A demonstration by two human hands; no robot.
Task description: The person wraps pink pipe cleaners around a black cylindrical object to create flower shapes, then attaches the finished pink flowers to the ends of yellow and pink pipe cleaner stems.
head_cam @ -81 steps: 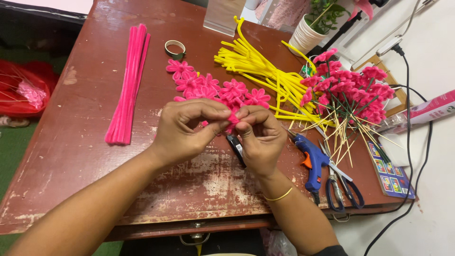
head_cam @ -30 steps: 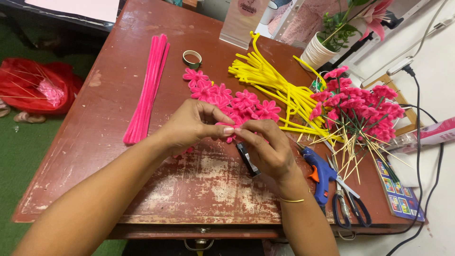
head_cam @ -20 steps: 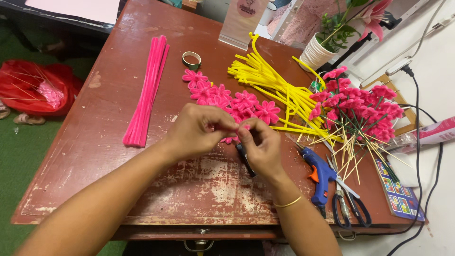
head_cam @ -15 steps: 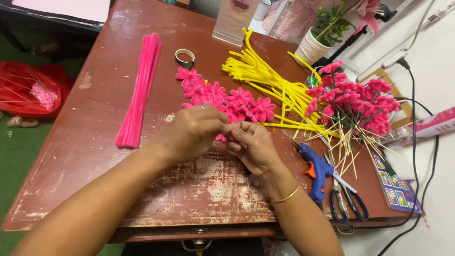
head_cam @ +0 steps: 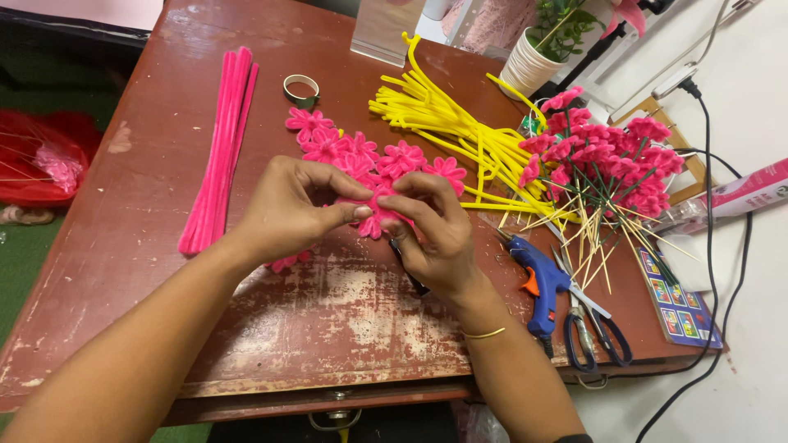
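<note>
Both hands meet over the middle of a worn red-brown table (head_cam: 148,246). My left hand (head_cam: 291,205) and my right hand (head_cam: 431,234) pinch the same small pink pipe-cleaner flower (head_cam: 373,215) between fingertips. Just behind them lies a row of finished pink flowers (head_cam: 361,152). A dark tool (head_cam: 408,267) pokes out under my right hand. A thin gold bangle (head_cam: 483,333) circles my right wrist.
A bundle of straight pink pipe cleaners (head_cam: 220,148) lies at left, a tape roll (head_cam: 300,87) behind. Yellow pipe cleaners (head_cam: 447,123) fan out at centre-right. Pink flowers on sticks (head_cam: 603,164), a blue glue gun (head_cam: 538,279) and scissors (head_cam: 595,332) are at right. A white plant pot (head_cam: 529,70) stands behind.
Both hands stay together on the pink flower, fingers shifting around it. The view has drifted slightly; nothing on the table has moved.
</note>
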